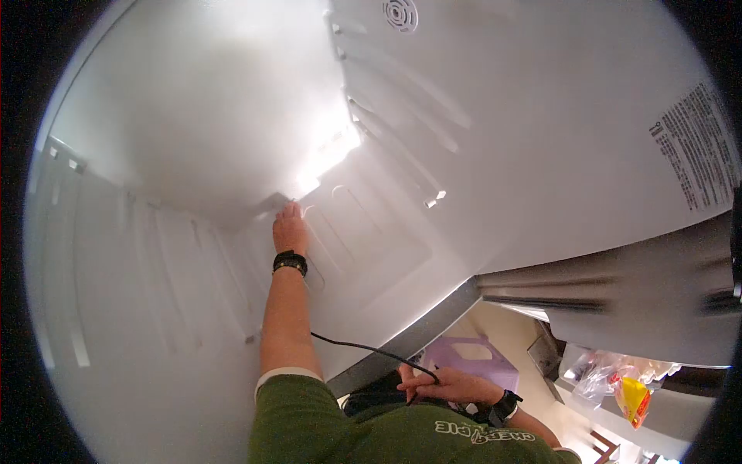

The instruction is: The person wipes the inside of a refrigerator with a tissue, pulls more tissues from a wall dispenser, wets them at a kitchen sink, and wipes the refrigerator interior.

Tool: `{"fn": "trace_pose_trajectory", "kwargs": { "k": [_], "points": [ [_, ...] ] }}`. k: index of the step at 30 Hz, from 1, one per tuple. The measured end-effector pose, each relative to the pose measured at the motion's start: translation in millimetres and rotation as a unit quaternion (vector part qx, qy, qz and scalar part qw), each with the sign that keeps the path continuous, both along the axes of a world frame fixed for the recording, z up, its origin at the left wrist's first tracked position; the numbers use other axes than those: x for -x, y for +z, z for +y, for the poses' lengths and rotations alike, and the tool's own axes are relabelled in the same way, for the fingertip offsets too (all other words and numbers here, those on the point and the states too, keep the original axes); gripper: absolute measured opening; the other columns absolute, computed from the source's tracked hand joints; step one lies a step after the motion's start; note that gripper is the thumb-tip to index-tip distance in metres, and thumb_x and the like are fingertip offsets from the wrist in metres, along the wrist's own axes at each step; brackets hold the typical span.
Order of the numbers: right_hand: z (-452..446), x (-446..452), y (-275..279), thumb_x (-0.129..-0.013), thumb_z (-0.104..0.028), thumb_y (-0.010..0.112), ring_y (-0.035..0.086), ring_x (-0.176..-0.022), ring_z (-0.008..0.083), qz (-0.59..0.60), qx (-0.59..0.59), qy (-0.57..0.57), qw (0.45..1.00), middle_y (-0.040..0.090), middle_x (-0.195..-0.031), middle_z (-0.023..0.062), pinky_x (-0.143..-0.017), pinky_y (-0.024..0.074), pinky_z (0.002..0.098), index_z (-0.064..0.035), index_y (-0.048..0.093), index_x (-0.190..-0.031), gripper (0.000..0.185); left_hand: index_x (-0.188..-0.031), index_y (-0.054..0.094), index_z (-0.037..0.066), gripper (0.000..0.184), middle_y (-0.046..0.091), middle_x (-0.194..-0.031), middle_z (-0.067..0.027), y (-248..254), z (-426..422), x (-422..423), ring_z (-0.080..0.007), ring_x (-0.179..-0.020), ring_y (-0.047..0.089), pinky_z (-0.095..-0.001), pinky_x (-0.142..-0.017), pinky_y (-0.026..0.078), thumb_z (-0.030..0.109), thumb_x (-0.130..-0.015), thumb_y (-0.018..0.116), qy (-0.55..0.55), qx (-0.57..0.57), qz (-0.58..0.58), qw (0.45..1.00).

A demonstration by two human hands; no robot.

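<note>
My left hand (291, 226), with a dark band on its wrist, reaches up inside a white refrigerator compartment (371, 263). Its fingers are close together at the inner wall, just below a bright light (328, 155); anything small at the fingertips is too unclear to name. A black cable (363, 346) runs from beside my left forearm down to my right hand (444, 385). Low in front of my green shirt, my right hand is closed on the cable, which passes over its fingers.
The compartment's grey front edge (410, 332) crosses below. A purple stool (475, 356) stands outside at the lower right. Beyond it, an open door shelf (665, 410) holds plastic bags and a yellow packet (634, 400). A printed label (696, 147) is on the right wall.
</note>
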State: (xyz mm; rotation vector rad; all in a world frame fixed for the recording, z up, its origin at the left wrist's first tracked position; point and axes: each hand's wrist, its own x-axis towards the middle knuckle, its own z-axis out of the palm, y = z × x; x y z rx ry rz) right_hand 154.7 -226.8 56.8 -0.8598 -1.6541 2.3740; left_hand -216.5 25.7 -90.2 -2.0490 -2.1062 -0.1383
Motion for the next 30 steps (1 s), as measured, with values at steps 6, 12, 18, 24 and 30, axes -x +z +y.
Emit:
{"fn": "trace_pose_trajectory", "kwargs": {
  "k": [6,12,18,24,30],
  "points": [
    [-6.0,-5.7,-5.2,-0.094,-0.029,0.045,0.059,-0.088,0.0125,0.077,0.016,-0.037,0.996,0.061,-0.098,0.0059,-0.081,0.0453,0.0273,-0.0095,0.051,-0.123,0.036,-0.096,0.057,0.007,0.017,0.053,-0.109,-0.0106,17.6,2.2,22.0,-0.027,-0.099,0.051,-0.0351,-0.086,0.044,0.01,-0.085,0.045,0.095,0.012,-0.033,0.995],
    [4.4,0.6,-2.5,-0.095,-0.027,0.044,0.058,-0.09,0.0122,0.044,0.02,0.014,0.999,0.061,-0.105,0.006,-0.081,0.0457,0.0267,-0.0026,0.044,-0.125,0.039,-0.088,0.056,0.006,0.011,0.053,-0.1,-0.0107,45.0,44.6,-15.3,-0.0277,-0.095,0.05,-0.0376,-0.084,0.044,0.008,-0.084,0.046,-0.028,-0.122,-0.112,0.986],
    [9.9,12.9,-2.8,-0.095,-0.027,0.044,0.059,-0.09,0.0123,0.018,0.099,-0.013,0.995,0.058,-0.115,0.0088,-0.081,0.046,0.0266,-0.0012,0.028,-0.115,0.037,-0.086,0.056,0.004,0.011,0.054,-0.096,-0.0108,23.5,44.5,-0.3,-0.028,-0.095,0.05,-0.0379,-0.083,0.044,0.007,-0.083,0.046,-0.148,-0.112,-0.012,0.982],
    [12.9,16.9,-7.1,-0.094,-0.019,0.044,0.058,-0.093,0.0137,0.038,0.063,0.014,0.997,0.059,-0.096,0.0039,-0.086,0.0406,0.0272,-0.0097,0.05,-0.125,0.032,-0.091,0.06,0.006,0.014,0.055,-0.098,-0.0098,1.7,11.2,61.2,-0.0278,-0.097,0.052,-0.0365,-0.084,0.046,0.007,-0.083,0.048,0.09,-0.013,-0.049,0.995],
    [10.9,18.2,-14.5,-0.095,-0.027,0.042,0.06,-0.089,0.0139,0.055,0.061,-0.012,0.997,0.059,-0.111,0.0102,-0.082,0.0477,0.0281,0.0018,0.038,-0.109,0.032,-0.088,0.058,0.007,0.01,0.055,-0.098,-0.0099,19.5,38.9,22.2,-0.0289,-0.095,0.052,-0.0374,-0.082,0.046,0.009,-0.082,0.05,-0.078,-0.19,-0.121,0.971]
  ]
}}
